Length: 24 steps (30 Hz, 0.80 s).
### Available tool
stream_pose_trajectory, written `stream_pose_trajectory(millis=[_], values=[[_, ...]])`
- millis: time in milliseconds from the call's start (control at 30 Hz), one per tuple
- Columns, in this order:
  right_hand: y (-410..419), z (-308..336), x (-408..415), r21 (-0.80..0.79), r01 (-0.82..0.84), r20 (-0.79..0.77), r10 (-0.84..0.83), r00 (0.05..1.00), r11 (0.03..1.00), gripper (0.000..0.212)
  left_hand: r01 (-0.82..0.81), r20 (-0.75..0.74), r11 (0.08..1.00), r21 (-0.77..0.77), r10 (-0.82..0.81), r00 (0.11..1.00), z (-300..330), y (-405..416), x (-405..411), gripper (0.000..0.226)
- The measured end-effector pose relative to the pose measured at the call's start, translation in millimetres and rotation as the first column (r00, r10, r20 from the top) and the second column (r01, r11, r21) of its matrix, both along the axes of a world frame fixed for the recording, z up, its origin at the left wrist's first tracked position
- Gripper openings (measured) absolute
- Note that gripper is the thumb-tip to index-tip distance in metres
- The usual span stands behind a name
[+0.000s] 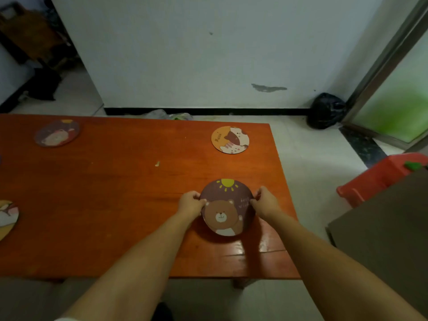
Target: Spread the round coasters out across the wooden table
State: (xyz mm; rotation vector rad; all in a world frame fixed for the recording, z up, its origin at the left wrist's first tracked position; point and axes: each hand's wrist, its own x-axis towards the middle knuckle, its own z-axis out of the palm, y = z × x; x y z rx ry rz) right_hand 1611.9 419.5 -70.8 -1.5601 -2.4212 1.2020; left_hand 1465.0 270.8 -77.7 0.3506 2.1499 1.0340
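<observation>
A round brown coaster (225, 205) with a bear and a yellow sun sits low over the near right part of the orange wooden table (115, 193). My left hand (191, 203) pinches its left rim and my right hand (266, 201) pinches its right rim. Whether it rests flat or hangs just above the wood I cannot tell. An orange cat coaster (230, 140) lies flat at the far right. A dark bear coaster (57, 133) lies at the far left. Another orange coaster (7, 217) is cut off by the left edge.
The table's right edge runs close to my right hand, with tiled floor beyond. A red plastic stool (379, 177) and a grey surface (382, 239) stand to the right. A black bag (326, 111) sits by the wall. A small scrap (157, 163) lies mid-table.
</observation>
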Motion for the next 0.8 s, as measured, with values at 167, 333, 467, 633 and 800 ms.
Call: stream_pose_trajectory(millis=[167,333,467,633,800], values=[[0.4,-11.2,27.1,-0.061,-0.048,0.009,0.049,0.999,0.997,0.018,-0.031,-0.068,0.999,-0.039,0.029,0.997,-6.8,-4.0,31.1,0.019],[-6.6,-31.6,30.5,-0.092,-0.106,0.043,0.11,0.993,0.99,0.016,0.005,-0.177,0.98,-0.199,-0.041,0.983,-26.5,-10.9,38.3,0.017],[-12.9,-47.0,30.3,-0.064,-0.152,0.088,0.157,0.984,0.986,0.014,0.037,-0.229,0.948,-0.315,-0.114,0.967,-44.2,-16.5,44.1,0.028],[-15.5,-53.9,34.2,0.012,-0.209,0.179,0.203,0.963,0.978,0.016,0.041,-0.278,0.915,-0.401,-0.165,0.946,-51.2,-22.7,46.8,0.029],[-8.5,-24.5,40.0,-0.069,-0.195,0.154,0.204,0.967,0.978,0.018,0.06,-0.22,0.933,-0.354,-0.146,0.965,-30.8,-40.3,33.3,0.021]])
